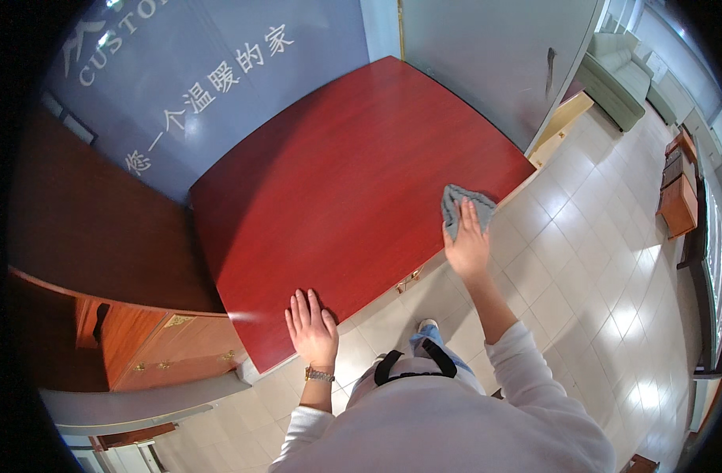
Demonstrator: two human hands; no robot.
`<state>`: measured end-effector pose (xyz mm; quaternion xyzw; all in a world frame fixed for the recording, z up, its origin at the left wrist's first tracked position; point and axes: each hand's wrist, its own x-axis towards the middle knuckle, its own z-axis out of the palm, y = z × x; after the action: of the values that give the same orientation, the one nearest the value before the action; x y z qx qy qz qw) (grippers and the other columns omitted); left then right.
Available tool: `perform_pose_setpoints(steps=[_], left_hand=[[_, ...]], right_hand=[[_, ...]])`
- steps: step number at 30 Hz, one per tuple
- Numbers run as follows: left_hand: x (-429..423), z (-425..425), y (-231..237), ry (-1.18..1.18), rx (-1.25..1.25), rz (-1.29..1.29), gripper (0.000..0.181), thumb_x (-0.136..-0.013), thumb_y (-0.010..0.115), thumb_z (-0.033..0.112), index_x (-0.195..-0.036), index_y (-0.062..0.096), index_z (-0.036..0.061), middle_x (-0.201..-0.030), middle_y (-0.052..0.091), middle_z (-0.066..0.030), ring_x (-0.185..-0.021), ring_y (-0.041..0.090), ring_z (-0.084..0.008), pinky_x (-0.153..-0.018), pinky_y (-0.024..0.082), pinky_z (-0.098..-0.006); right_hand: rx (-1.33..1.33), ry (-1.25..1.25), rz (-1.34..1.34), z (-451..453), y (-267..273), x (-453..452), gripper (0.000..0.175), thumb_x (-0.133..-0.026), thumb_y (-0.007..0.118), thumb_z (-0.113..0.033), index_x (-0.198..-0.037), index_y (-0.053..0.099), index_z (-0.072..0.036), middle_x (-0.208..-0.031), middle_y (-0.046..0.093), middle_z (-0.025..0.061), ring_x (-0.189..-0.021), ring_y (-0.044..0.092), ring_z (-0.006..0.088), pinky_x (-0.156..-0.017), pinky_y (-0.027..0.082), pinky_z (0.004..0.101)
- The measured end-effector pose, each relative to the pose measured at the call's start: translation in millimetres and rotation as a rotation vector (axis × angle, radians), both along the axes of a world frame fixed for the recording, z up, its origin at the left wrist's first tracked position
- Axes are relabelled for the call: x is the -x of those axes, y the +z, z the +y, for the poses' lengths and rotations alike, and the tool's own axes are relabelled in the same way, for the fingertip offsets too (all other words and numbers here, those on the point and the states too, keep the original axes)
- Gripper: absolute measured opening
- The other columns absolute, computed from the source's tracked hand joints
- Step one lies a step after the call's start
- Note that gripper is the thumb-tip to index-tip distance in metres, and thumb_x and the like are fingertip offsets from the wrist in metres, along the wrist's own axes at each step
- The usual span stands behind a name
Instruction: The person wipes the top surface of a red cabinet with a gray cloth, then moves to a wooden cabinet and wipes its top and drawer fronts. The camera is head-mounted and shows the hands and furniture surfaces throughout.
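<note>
My right hand (pixel 468 245) is on a crumpled grey cloth (pixel 483 207), its fingers stretched over the fabric. The cloth lies at the near right edge of a glossy red wooden cabinet top (pixel 343 177). Palm down and fingers slightly apart, my left hand (pixel 312 331) rests on the same top near its front left corner and holds nothing. A metal watch (pixel 319 374) circles my left wrist. Below the front edge, a brass-coloured handle (pixel 409 280) shows between my hands.
Behind the top stands a blue wall panel (pixel 314 65) with white lettering. A grey panel (pixel 491 65) borders its far right side. At left is a dark brown wooden furniture piece (pixel 101 219). Pale floor tiles (pixel 544 236) run to the right, towards a green sofa (pixel 615 88).
</note>
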<state>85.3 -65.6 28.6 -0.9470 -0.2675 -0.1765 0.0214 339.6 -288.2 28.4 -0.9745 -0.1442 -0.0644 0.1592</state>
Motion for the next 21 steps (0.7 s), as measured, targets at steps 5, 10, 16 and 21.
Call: perform_pose_setpoints(steps=[5,10,16,21], left_hand=[[8.4,6.6,3.9,-0.070,0.341,-0.170,0.062,-0.096,0.045,0.022,-0.148,0.024,-0.0060,-0.150,0.036,-0.0201,-0.139,0.035,-0.0332,-0.117,0.023,-0.0457],[28.4,15.2,15.2,-0.242,0.699,-0.423,0.064,-0.097,0.044,0.019,-0.150,0.017,-0.0046,-0.155,0.020,-0.0262,-0.143,0.024,-0.0406,-0.117,0.021,-0.0438],[105.1,36.8,24.4,-0.269,0.683,-0.407,0.061,-0.097,0.043,0.019,-0.149,0.021,-0.0045,-0.155,0.018,-0.0277,-0.143,0.021,-0.0420,-0.117,0.016,-0.0486],[175.6,66.4,20.7,-0.164,0.643,-0.395,0.059,-0.100,0.040,0.025,-0.148,0.024,-0.0055,-0.151,0.027,-0.0293,-0.140,0.028,-0.0431,-0.117,0.016,-0.0512]], right_hand=[[0.029,0.150,0.008,42.0,0.0,70.0,0.066,-0.092,0.055,-0.039,-0.150,0.033,-0.017,-0.159,0.024,0.0005,-0.145,0.024,0.0154,-0.114,0.027,0.0506],[-0.003,0.265,-0.072,85.1,0.1,137.6,0.075,-0.086,0.063,-0.038,-0.150,0.032,-0.015,-0.159,0.023,0.0036,-0.145,0.024,0.0160,-0.115,0.023,0.0514],[-0.023,0.529,-0.056,148.6,1.9,250.5,0.080,-0.080,0.064,-0.034,-0.150,0.032,-0.010,-0.158,0.026,0.0082,-0.146,0.024,0.0174,-0.115,0.021,0.0517],[-0.138,0.796,-0.008,199.7,7.6,328.8,0.065,-0.086,0.053,-0.023,-0.147,0.036,-0.006,-0.155,0.031,0.0118,-0.145,0.027,0.0203,-0.114,0.023,0.0505]])
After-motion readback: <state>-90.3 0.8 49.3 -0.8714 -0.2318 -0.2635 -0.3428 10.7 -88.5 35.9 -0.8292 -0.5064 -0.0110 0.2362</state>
